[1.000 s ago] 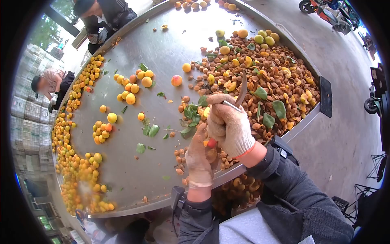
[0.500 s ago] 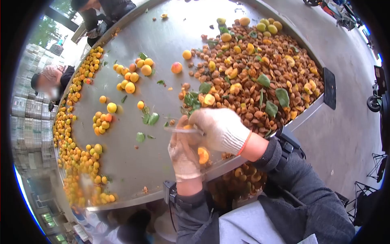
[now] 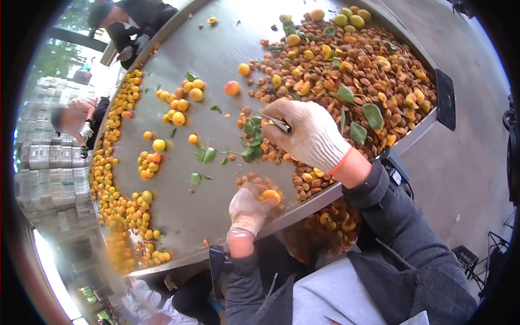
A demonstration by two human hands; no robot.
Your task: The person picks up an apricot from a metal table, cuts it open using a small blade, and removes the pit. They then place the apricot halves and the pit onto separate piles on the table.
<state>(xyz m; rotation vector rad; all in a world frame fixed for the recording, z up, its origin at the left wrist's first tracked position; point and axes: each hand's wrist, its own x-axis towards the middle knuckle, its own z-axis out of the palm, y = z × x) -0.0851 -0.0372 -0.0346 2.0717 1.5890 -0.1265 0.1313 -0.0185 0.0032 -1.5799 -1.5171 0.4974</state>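
My right hand [image 3: 311,132], in a white knit glove with an orange cuff edge, is closed around a small metal knife [image 3: 279,123] over the pit pile's near edge. Most of the blade is hidden by the fingers. Lower down, my gloved left hand [image 3: 248,210] is close over the table's near rim, its fingers smeared by motion. An orange apricot half [image 3: 271,195] lies right at those fingertips, beside a small group of brown pits [image 3: 254,180]. Green leaves [image 3: 253,132] lie just left of my right hand.
A large heap of apricot pits [image 3: 357,81] covers the metal table's [image 3: 216,130] right side. Whole apricots [image 3: 116,203] line the left edge, with small clusters [image 3: 181,100] mid-table. Apricot pieces [image 3: 330,219] fill a container below the rim. Other people [image 3: 138,21] stand around the table.
My hands have moved apart: the right went up and right with the knife, the left came down toward the near rim. The view has shifted slightly.
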